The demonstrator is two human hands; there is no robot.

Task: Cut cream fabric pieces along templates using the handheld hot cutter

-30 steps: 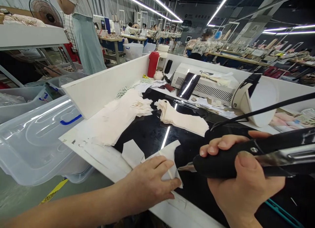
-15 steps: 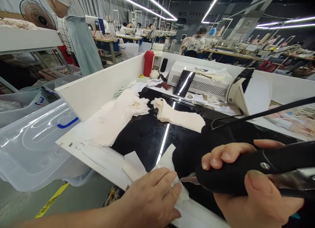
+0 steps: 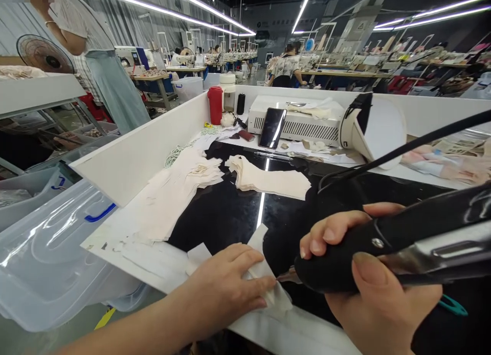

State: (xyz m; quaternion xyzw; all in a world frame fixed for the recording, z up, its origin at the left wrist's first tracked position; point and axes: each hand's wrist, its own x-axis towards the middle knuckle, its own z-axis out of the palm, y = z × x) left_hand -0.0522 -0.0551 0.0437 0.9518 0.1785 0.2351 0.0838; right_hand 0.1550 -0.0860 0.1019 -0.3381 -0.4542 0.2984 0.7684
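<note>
Fingers of the left hand lie flat, pinning a thin, limp white fabric piece on the black tabletop at lower centre; it likely slides and creases easily, so pressing beside the edge suits it. Right hand is clenched around a black corded tool, whose tip is hard to make out.

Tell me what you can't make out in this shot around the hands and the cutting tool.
Head view:
- Tool tip: partly hidden by the left hand; whether it touches the white fabric piece is unclear.
- Black tool: rear end cut off by the right edge.
- Fabric piece: near part covered by the left hand.
- Right hand: wrist cut off by the bottom edge.
</note>
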